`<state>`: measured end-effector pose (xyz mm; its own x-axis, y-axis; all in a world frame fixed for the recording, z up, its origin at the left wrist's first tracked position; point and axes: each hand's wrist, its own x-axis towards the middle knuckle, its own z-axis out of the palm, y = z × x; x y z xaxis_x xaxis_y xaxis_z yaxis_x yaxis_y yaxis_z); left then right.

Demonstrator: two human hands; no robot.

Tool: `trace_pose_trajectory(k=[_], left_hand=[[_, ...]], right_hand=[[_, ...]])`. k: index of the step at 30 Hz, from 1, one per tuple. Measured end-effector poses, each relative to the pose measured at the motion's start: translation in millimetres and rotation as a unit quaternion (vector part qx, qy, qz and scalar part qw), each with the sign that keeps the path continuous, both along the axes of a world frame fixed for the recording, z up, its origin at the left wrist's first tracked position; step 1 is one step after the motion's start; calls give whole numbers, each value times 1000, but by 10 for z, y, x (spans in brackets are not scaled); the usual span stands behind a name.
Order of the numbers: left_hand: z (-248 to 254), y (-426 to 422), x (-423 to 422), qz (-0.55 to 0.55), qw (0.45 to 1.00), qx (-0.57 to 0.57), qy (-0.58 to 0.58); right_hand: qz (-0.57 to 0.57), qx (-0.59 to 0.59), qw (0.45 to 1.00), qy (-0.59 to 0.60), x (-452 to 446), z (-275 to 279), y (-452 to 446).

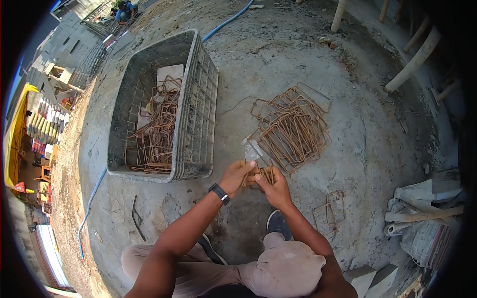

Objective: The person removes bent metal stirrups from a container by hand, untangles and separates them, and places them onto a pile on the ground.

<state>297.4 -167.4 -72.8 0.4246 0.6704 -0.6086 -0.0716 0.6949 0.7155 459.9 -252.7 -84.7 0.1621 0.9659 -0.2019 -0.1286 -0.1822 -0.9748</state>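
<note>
My left hand (237,179), with a dark watch on its wrist, is closed around thin rusty wire pieces in front of my knees. Beside it, my right hand (274,187) grips a bunch of bent rusty rods, its thumb pressed on them. The two hands nearly touch. Just beyond them a piece of clear plastic (253,149) lies at the edge of a pile of rusty bent wire frames (293,130). To the left stands a grey plastic crate (197,109) holding more tangled rusty rods (161,126).
Two loose wire frames (324,214) lie right of my knees. A dark rod (135,216) lies to the left. A blue hose (92,201) runs past the crate. Wooden poles (412,62) stand at the right, above sacks (422,238). A person (124,13) crouches far away.
</note>
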Motion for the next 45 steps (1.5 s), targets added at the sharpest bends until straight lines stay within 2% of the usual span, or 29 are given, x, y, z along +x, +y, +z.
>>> trace_pose_trajectory(k=[2, 4, 11, 14, 17, 19, 25, 28, 29, 31, 32, 34, 37, 39, 42, 44, 45], left_hand=[[23, -25, -3, 20, 1000, -6, 14], [57, -53, -3, 42, 999, -10, 9], [-3, -170, -108, -24, 998, -40, -38], [3, -198, -109, -55, 998, -26, -29], [216, -281, 71, -23, 999, -19, 18], [331, -292, 127, 2, 999, -36, 30], [474, -275, 124, 16, 999, -45, -17], [660, -249, 109, 25, 997, -17, 72], [737, -229, 119, 21, 997, 25, 67], [890, -230, 118, 19, 993, 100, 60], [915, -234, 128, 18, 978, 197, 61], [954, -260, 163, 15, 922, 381, 64], [1100, -229, 149, -89, 817, 550, 150], [1037, -276, 166, -119, 805, 549, 190], [557, -274, 66, -159, 780, 553, 247], [235, -190, -83, -160, 797, 500, 298], [99, -160, -158, -160, 806, 471, 321]], right_hand=[[-50, -13, 998, 45, -98, -64, 18], [-41, -23, 998, 46, -71, -116, 34], [-10, -120, 993, 7, 136, 1, -35], [-1, -86, 996, 35, 128, -70, -72], [-5, -29, 1000, -6, -18, -52, -89], [11, -41, 998, -50, -71, -10, -67], [95, -46, 971, -214, -92, 178, 55], [64, -24, 987, -148, -145, 62, 207], [55, -16, 994, -96, -122, 39, 238], [42, -8, 999, 13, -85, 353, 330], [19, 26, 997, 69, -88, 391, 370], [-28, 90, 980, 178, -107, 432, 411], [-155, 119, 933, 301, -89, 265, 501], [-205, 52, 929, 305, -22, -134, 501], [-248, -85, 920, 293, -3, -894, 362], [-281, -176, 904, 271, 0, -1264, 207], [-275, -185, 905, 265, 4, -1234, 184]])
